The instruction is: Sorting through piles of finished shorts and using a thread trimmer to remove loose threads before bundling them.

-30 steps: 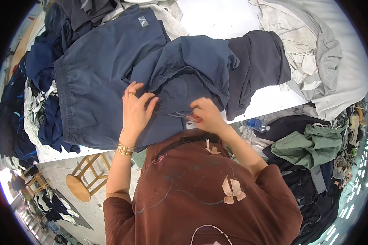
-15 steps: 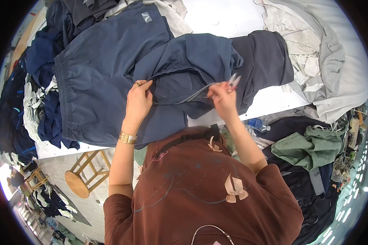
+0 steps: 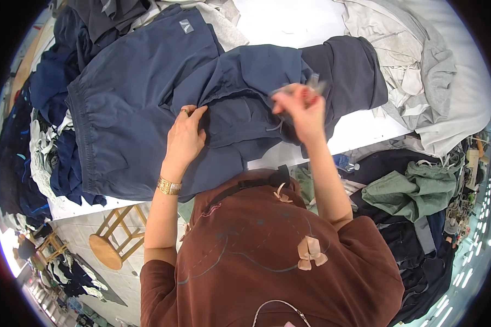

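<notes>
Navy shorts (image 3: 131,109) with an elastic waistband lie across the white table. A second folded navy part (image 3: 267,65) with a gathered opening lies over them. At the left end of that opening, my left hand (image 3: 185,136) grips the fabric edge between bent fingers and thumb. Above the opening's right end is my right hand (image 3: 305,111), closed and smeared by motion. Small thread snips (image 3: 315,83) stick out past its fingers, also blurred. A short grey drawstring (image 3: 275,128) loops out of the fabric just below that hand.
Dark folded garments (image 3: 354,76) lie right of the opening, with a pale grey cloth heap (image 3: 420,71) beyond. Navy garments (image 3: 54,87) pile up at the left. Below the table are a wooden stool (image 3: 106,250), green cloth (image 3: 412,191) and a plastic bottle (image 3: 343,162).
My right hand has risen away from the opening with the snips. The grey drawstring, earlier stretched along the opening toward that hand, now shows only as a short loop. My left hand stays put.
</notes>
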A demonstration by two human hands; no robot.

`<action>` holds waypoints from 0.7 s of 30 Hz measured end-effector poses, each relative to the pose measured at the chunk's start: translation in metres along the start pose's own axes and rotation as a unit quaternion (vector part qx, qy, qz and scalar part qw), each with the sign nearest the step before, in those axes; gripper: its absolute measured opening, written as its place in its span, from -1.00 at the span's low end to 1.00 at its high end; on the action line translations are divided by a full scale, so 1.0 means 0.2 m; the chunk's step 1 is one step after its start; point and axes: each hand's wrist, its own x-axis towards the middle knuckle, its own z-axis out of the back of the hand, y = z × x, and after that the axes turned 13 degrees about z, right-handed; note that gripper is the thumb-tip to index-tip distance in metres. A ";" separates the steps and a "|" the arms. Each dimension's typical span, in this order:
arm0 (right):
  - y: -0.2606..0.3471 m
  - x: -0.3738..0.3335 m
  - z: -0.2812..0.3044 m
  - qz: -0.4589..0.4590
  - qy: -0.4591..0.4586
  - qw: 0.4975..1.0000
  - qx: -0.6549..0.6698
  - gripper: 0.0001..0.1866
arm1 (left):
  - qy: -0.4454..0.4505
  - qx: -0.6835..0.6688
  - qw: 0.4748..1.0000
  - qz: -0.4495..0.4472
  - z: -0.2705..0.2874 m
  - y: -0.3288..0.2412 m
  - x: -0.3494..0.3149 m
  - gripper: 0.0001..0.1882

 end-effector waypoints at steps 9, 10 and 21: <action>-0.18 -0.02 -0.13 -0.015 0.271 0.874 -0.403 -0.75 | -0.020 0.012 1.000 -0.018 0.01 -0.02 0.04 -0.58; -0.17 -0.01 -0.10 -0.022 0.240 0.881 -0.406 -0.78 | -0.023 -0.009 1.000 -0.015 0.02 -0.03 0.05 -0.60; -0.32 0.01 0.12 0.130 0.109 0.884 -0.436 -0.72 | -0.038 0.031 0.994 -0.098 -0.15 -0.21 0.31 -0.70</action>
